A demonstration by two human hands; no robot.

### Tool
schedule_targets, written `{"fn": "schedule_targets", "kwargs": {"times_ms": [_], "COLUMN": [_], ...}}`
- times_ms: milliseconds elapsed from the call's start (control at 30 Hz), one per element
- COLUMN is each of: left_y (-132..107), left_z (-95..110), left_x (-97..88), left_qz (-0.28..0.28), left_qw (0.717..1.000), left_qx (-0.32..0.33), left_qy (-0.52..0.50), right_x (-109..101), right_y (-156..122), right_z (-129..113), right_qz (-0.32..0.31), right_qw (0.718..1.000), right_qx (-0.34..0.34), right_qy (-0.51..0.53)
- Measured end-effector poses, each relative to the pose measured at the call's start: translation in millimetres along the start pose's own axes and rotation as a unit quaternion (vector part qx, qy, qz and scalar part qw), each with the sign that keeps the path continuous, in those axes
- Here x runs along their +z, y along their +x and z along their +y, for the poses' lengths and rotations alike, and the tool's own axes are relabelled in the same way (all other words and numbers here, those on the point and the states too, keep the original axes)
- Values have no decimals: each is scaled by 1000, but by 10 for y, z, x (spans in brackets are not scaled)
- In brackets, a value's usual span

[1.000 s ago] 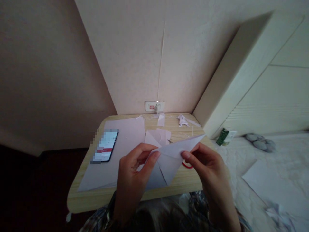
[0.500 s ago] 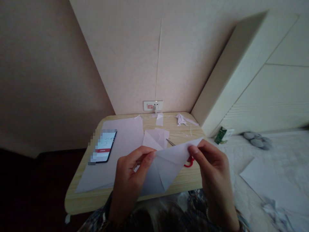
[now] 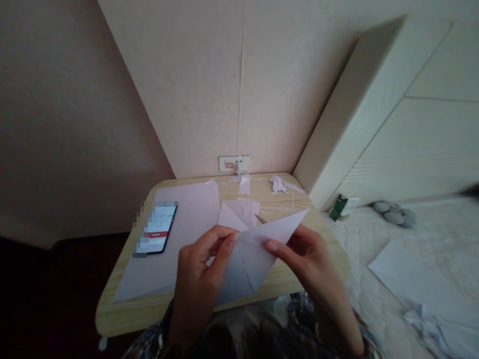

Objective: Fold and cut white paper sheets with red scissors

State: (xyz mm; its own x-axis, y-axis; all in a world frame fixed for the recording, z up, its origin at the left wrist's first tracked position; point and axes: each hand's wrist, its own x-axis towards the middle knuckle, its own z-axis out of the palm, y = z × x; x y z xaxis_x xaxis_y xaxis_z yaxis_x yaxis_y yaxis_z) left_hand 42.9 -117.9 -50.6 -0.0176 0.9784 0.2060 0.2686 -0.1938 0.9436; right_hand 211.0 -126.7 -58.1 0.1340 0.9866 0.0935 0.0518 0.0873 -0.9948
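Note:
Both hands hold one folded, creased sheet of white paper above the front of a small wooden table. My left hand pinches its upper left edge between thumb and fingers. On the other side, my right hand is closed on the paper, its thumb lying on the front face and its fingers behind. A pointed corner sticks out up and to the right past that thumb. Just behind the paper, a scissors tip shows; the rest of the scissors is hidden. More folded paper pieces lie beyond my left hand.
White sheets cover the table's left side, with a phone on them. A folded paper figure and paper scraps lie near the wall socket. To the right, a bed holds a carton, grey slippers-like item and paper.
My right hand has slid from the paper's right corner inward and down along it, baring that corner. The red scissors handle is now hidden. My left hand keeps its pinch.

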Motion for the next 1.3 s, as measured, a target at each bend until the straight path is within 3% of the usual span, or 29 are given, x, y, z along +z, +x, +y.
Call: {"fn": "schedule_targets", "kwargs": {"times_ms": [333,533,667,733,867,1000,1167,1300], "left_y": [28,17,-3,-2,55,126,151,149], "left_z": [-78,-42,19,22,-68,-193,-231,-222], "left_x": [-7,6,18,10,-16,2,22,-21], "left_qz": [-20,16,23,-15,-157,-255,-229,-211], "left_qw": [1000,1000,998,995,962,939,953,950], "left_qx": [20,-15,-41,-48,-76,-94,-103,-140], "left_qy": [0,-18,-44,-91,-210,-210,-170,-184], "right_x": [-60,-31,-22,-22,-11,14,69,61], "right_y": [13,23,43,56,82,91,64,23], "right_z": [-42,10,67,72,55,49,28,33], "right_qz": [16,-46,-28,-20,-46,-68,-73,-32], "right_qw": [994,995,997,999,997,990,991,996], "right_qx": [-53,-11,-7,-12,-63,-122,-96,-8], "right_qy": [-95,-82,-76,-45,27,32,66,78]}}
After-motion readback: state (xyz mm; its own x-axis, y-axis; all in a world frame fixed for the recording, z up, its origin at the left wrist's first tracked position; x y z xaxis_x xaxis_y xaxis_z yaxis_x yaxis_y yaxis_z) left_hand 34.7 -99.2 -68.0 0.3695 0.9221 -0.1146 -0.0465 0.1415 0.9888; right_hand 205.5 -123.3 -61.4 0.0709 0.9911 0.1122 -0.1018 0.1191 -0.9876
